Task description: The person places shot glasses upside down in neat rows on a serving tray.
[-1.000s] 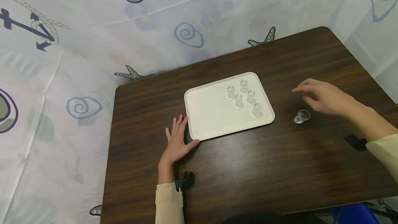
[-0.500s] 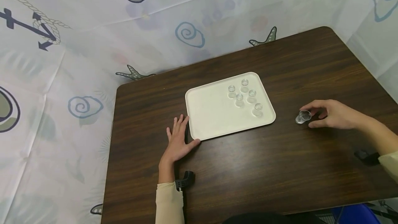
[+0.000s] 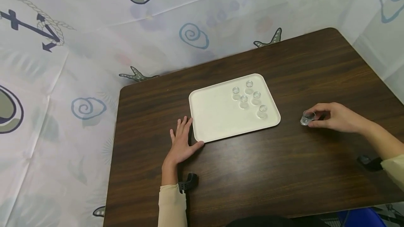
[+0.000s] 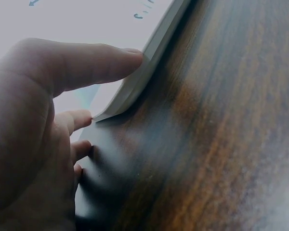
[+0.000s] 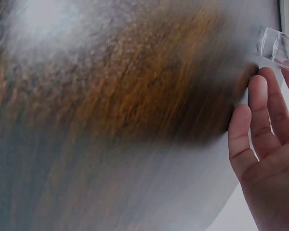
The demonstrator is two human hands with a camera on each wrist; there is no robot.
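Near the right side of the table, my right hand [image 3: 342,117] pinches a small clear shot glass [image 3: 305,119] between thumb and fingers. The glass stands on the tabletop; in the right wrist view its thick base [image 5: 269,44] shows at the edge, with the remaining fingers spread below. My left hand [image 3: 179,150] lies at the near left corner of a cream tray [image 3: 211,115]. Its fingers are spread along the short side, and the thumb [image 4: 103,61] touches the rim in the left wrist view. Several similar clear glasses [image 3: 263,109] stand on the tray's right half.
The dark wood table [image 3: 252,171] reaches back to a patterned curtain [image 3: 170,6]. Its near edge runs along the bottom, where a blue object [image 3: 358,217] shows below the tabletop. Black wrist devices [image 3: 188,182] are worn at both wrists.
My right hand has come down from above and behind the loose shot glass to its right side, and its thumb and fingers have closed on it. The left hand and tray stay put.
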